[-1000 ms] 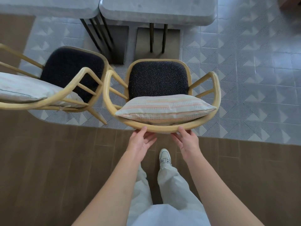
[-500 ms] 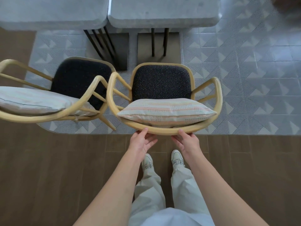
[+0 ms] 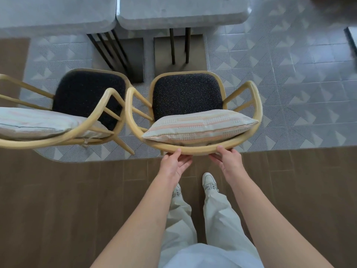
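Though cushion-laden, chair in left hand, right hand

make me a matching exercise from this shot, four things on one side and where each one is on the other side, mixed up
Things:
1 striped cushion
2 left hand
3 right shoe
4 right grey table

Places:
a on the brown floor, between the forearms
b on the dark seat of the chair
c beyond the chair, over the patterned tiles
d on the chair's curved back rail, thumb on top

Pairs: 1-b; 2-d; 3-a; 4-c
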`<state>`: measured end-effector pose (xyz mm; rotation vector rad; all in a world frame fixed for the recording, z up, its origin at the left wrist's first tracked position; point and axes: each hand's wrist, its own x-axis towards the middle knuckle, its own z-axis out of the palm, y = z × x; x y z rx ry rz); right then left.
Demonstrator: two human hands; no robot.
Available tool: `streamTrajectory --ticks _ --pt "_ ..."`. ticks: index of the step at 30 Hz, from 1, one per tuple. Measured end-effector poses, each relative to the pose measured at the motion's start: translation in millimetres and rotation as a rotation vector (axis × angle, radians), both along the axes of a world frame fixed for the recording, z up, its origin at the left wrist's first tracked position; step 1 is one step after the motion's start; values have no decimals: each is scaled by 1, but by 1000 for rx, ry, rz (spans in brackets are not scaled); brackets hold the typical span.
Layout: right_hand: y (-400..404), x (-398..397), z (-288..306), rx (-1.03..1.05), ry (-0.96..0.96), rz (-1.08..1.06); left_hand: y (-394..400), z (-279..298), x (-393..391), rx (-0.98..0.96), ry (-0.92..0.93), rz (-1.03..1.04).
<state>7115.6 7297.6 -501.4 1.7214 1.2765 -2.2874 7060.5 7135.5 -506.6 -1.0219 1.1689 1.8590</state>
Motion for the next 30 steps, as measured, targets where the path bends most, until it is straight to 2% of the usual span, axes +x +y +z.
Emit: streamTrajectory --ticks 9,26,30 --pt "7 7 3 -47 -8 17 7 2 9 -19 22 38" --pt "-11 14 7 -93 3 -34 -17 -4 13 -160 76 -40" --pt "-8 18 5 -115 4 -60 -22 -7 8 -151 75 48"
